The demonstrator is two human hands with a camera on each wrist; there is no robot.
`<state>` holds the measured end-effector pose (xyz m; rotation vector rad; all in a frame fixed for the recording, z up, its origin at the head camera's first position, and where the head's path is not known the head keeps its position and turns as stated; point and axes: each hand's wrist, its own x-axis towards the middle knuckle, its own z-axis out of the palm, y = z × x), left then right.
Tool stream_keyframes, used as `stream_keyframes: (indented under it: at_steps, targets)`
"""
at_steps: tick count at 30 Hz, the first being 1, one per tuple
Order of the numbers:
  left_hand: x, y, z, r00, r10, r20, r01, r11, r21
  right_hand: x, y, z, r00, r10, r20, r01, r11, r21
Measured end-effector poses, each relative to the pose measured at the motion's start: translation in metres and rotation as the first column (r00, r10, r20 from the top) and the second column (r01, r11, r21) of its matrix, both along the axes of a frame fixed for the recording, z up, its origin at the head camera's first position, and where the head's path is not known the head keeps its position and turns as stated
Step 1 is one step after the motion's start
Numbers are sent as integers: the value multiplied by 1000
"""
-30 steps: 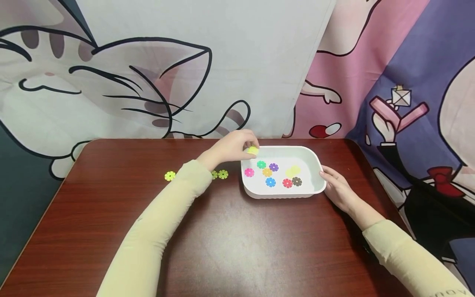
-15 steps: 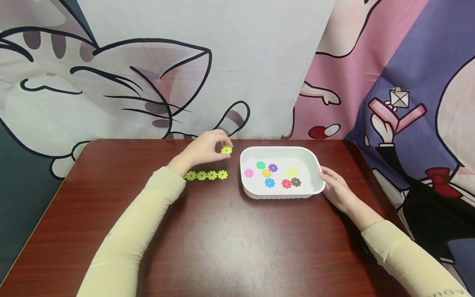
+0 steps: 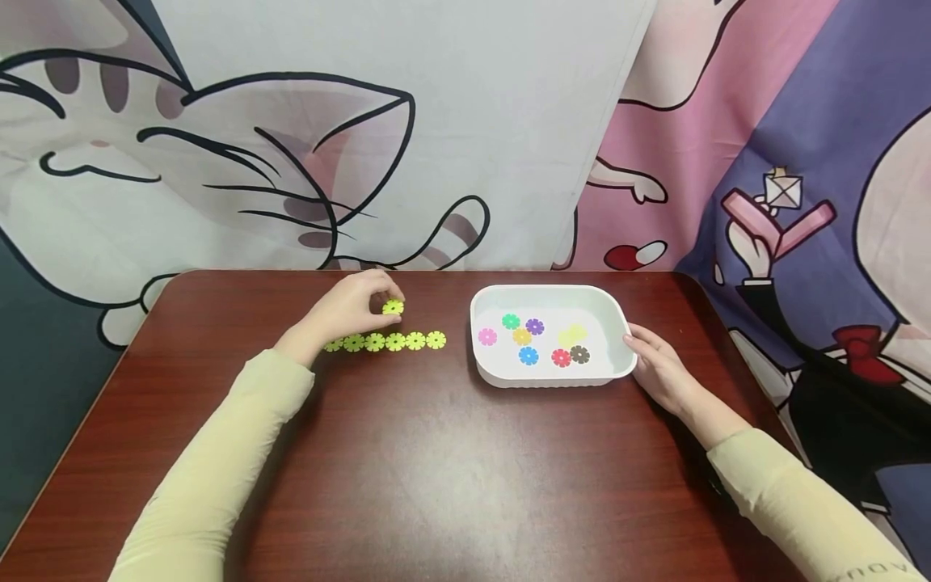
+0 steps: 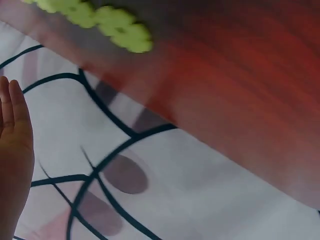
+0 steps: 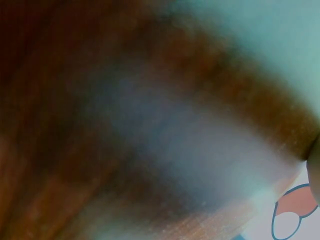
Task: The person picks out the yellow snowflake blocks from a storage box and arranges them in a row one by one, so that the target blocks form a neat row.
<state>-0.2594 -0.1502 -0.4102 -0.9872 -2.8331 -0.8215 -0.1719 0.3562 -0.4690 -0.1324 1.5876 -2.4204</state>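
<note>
My left hand [image 3: 351, 305] pinches a yellow-green flower-shaped disc [image 3: 393, 307] between thumb and fingers, above the far part of the table. Just nearer to me, a row of matching yellow-green discs [image 3: 395, 342] lies in a straight line, its left end partly behind the hand. Part of that row [image 4: 122, 29] also shows in the left wrist view, with the edge of my left hand [image 4: 15, 140] at the left. My right hand [image 3: 663, 373] holds the right end of a white plastic tray [image 3: 553, 381], thumb at the rim. The right wrist view is mostly blurred.
Inside the tray lie pink, green, purple, orange, blue, red [image 3: 562, 358] and dark brown discs, plus pale yellow ones [image 3: 573, 335]. The brown wooden table [image 3: 436, 469] ends at a cartoon-printed cloth [image 3: 524, 162] behind it.
My left hand has carried the yellow-green disc from the tray's left rim leftward to above the row, uncovering more of the row's discs. The right hand stays on the tray.
</note>
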Motion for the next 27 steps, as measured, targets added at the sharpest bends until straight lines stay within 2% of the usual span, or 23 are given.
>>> stream_keyframes:
  at_steps: [14, 27]
  targets:
    - [14, -41, -20, 998, 67, -18, -67, 998, -16, -1, 0, 0, 1000, 1, -12, 0, 1000, 24]
    - [27, -71, -36, 995, 99, -26, -98, 995, 5, -1, 0, -1, 1000, -13, -3, 13, 999, 38]
